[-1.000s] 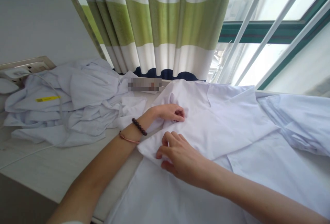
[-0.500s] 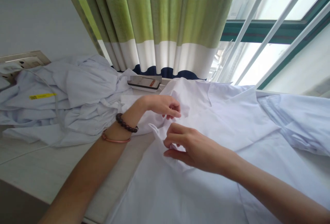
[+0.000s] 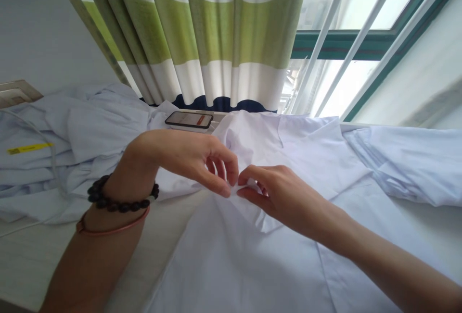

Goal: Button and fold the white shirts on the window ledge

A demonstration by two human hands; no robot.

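Observation:
A white garment (image 3: 231,260), perhaps a coat or shirt with a collar-like flap, lies spread out before me. My right hand (image 3: 274,190) pinches a raised fold of its cloth between thumb and fingers. From the left, my left hand (image 3: 195,159) meets it, thumb and forefinger closed at the same bit of cloth and almost touching the right fingertips. Whatever small part lies between the fingertips is too hidden to make out. Dark beads (image 3: 122,206) and a thin reddish bracelet (image 3: 111,230) circle my left wrist.
Crumpled white cloth (image 3: 90,130) with a yellow tag (image 3: 31,148) and a pale cable is heaped at left. A phone (image 3: 189,119) lies near the sill. Folded white cloth (image 3: 426,164) is at right. Behind hang a striped curtain (image 3: 216,29) and window bars (image 3: 332,48).
My left hand has come down and nearer, from above the cloth to the right hand's fingertips. The right hand still holds the fold. The view has shifted slightly right.

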